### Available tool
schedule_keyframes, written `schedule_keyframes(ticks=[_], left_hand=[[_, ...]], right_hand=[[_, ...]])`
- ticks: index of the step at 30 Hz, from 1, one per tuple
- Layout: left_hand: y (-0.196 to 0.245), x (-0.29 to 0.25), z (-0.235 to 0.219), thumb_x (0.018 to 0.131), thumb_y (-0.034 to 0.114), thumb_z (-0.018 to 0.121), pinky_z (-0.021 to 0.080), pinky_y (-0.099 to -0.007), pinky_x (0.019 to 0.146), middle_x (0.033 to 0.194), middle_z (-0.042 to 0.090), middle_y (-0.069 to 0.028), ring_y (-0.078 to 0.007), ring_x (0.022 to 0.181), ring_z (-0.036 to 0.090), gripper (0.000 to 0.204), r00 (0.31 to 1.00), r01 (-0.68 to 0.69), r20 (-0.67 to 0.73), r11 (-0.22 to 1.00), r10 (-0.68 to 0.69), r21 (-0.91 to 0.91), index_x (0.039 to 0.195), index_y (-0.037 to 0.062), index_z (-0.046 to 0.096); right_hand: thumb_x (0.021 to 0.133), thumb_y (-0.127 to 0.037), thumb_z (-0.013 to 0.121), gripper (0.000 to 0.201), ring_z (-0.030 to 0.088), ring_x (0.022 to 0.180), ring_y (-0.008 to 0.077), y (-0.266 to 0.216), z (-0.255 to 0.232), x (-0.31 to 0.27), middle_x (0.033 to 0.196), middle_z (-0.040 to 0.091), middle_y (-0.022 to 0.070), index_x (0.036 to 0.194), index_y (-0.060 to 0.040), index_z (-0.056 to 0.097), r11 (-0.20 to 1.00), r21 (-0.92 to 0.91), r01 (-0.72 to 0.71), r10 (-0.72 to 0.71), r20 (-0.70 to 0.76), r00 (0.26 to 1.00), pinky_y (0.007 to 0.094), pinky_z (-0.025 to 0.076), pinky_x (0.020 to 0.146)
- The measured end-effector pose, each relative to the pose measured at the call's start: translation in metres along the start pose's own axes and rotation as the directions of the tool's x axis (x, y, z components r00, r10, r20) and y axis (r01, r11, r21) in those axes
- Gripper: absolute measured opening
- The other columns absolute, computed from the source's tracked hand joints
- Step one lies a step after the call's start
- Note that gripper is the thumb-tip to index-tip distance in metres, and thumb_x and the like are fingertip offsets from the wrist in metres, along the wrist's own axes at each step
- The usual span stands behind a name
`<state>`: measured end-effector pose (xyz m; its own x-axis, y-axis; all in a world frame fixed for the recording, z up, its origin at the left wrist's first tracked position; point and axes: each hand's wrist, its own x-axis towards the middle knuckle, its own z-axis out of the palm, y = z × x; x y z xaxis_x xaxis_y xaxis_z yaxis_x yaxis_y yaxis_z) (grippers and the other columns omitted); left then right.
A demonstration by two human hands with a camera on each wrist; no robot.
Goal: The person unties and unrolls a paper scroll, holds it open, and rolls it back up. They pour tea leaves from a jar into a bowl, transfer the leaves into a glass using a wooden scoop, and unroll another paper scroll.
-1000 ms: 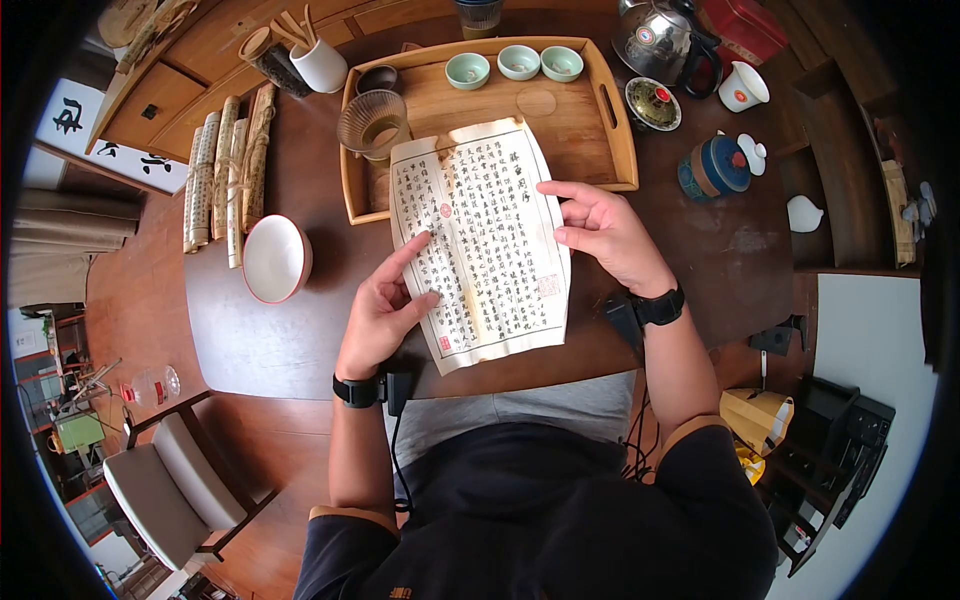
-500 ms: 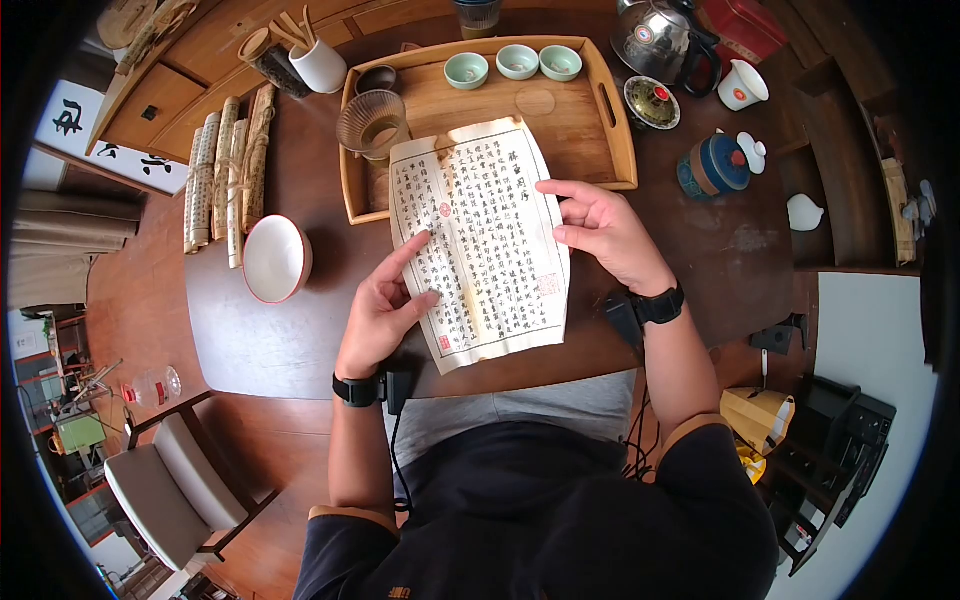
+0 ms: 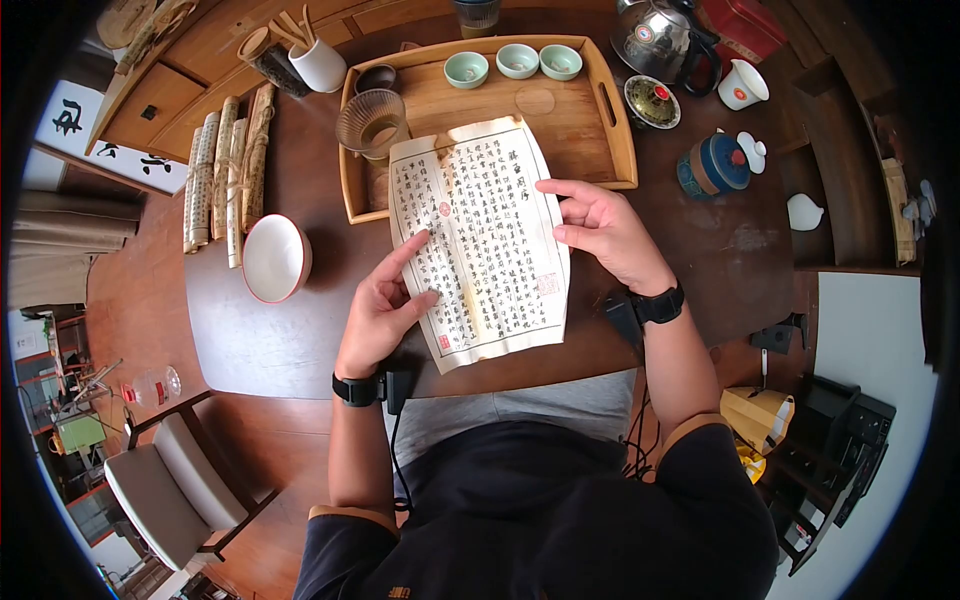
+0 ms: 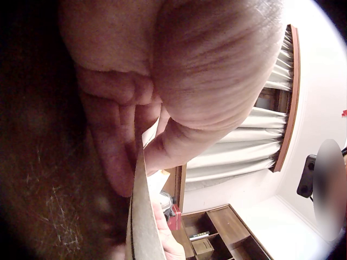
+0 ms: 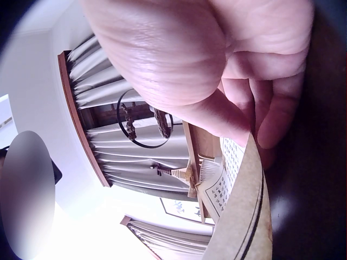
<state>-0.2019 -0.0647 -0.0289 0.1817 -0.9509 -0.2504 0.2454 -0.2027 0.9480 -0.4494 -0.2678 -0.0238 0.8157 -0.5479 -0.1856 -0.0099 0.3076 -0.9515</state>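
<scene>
A sheet of calligraphy paper [image 3: 490, 250] with columns of black characters, red seals and browned edges is held up over the front of the table, its top overlapping the wooden tray. At its left edge the left hand [image 3: 380, 305] pinches it, thumb and index finger on the written face, other fingers behind. The right hand [image 3: 610, 235] grips the right edge, thumb in front. In the left wrist view the paper's edge [image 4: 142, 216] runs between thumb and fingers. The right wrist view shows the paper [image 5: 246, 206] curving away from the thumb, fingers behind it.
The wooden tray [image 3: 625, 165] carries three pale green cups [image 3: 518, 63], a glass pitcher [image 3: 372, 122] and a dark cup. Left are a white bowl [image 3: 277, 259] and several rolled scrolls [image 3: 230, 170]. A kettle [image 3: 655, 45], lidded bowl [image 3: 652, 104] and blue jar [image 3: 713, 167] stand right.
</scene>
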Motion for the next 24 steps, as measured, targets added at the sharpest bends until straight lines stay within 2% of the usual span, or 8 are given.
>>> schedule_keyframes(ticks=[8,11,20,22,24], left_hand=[[0.0003,0.0001,0.0011,0.090,-0.016,0.062,0.050,-0.0285,0.101,0.137,0.060,-0.0101,-0.0124,0.116,0.061,0.071,1.000,-0.010,-0.007,1.000,0.009,-0.009,0.154,0.0000,0.037],[0.0020,-0.0007,0.0011,0.087,-0.016,0.062,0.046,-0.0303,0.106,0.142,0.057,-0.0120,-0.0150,0.125,0.058,0.072,1.000,0.025,-0.005,1.000,-0.025,-0.010,0.154,-0.0021,0.037],[0.0014,-0.0005,0.0007,0.087,-0.016,0.062,0.046,-0.0301,0.106,0.142,0.057,-0.0118,-0.0149,0.125,0.058,0.072,1.000,0.021,-0.004,1.000,-0.021,-0.008,0.154,-0.0021,0.037],[0.0005,-0.0003,0.0003,0.090,-0.015,0.062,0.050,-0.0283,0.100,0.138,0.060,-0.0102,-0.0123,0.116,0.061,0.071,1.000,0.002,-0.002,1.000,-0.002,0.003,0.155,-0.0001,0.036],[0.0003,-0.0001,0.0005,0.090,-0.015,0.062,0.050,-0.0283,0.100,0.138,0.060,-0.0103,-0.0123,0.116,0.061,0.071,1.000,-0.002,-0.001,1.000,0.002,0.000,0.155,-0.0001,0.036]], right_hand=[[0.094,0.009,0.057,0.052,0.067,0.105,0.0127,0.0003,-0.0005,-0.0003,0.116,0.071,0.0108,0.145,0.0013,0.049,1.000,-0.012,-0.002,0.002,-0.004,1.000,0.0279,0.052,0.093],[0.094,0.009,0.057,0.052,0.067,0.105,0.0126,0.0013,-0.0007,-0.0001,0.116,0.071,0.0106,0.145,0.0013,0.049,1.000,-0.014,-0.002,0.002,-0.011,1.000,0.0277,0.052,0.093],[0.094,0.009,0.056,0.052,0.067,0.105,0.0124,0.0022,-0.0008,0.0004,0.116,0.071,0.0106,0.145,0.0010,0.049,1.000,0.005,0.002,-0.002,-0.003,1.000,0.0277,0.052,0.092],[0.094,0.009,0.056,0.052,0.067,0.105,0.0127,0.0020,-0.0012,0.0004,0.117,0.071,0.0107,0.145,0.0008,0.049,1.000,0.000,0.001,-0.001,0.002,1.000,0.0280,0.052,0.093],[0.094,0.009,0.056,0.052,0.067,0.105,0.0128,0.0021,-0.0009,0.0001,0.117,0.071,0.0107,0.145,0.0008,0.049,1.000,0.001,0.003,-0.003,0.001,1.000,0.0282,0.052,0.093]])
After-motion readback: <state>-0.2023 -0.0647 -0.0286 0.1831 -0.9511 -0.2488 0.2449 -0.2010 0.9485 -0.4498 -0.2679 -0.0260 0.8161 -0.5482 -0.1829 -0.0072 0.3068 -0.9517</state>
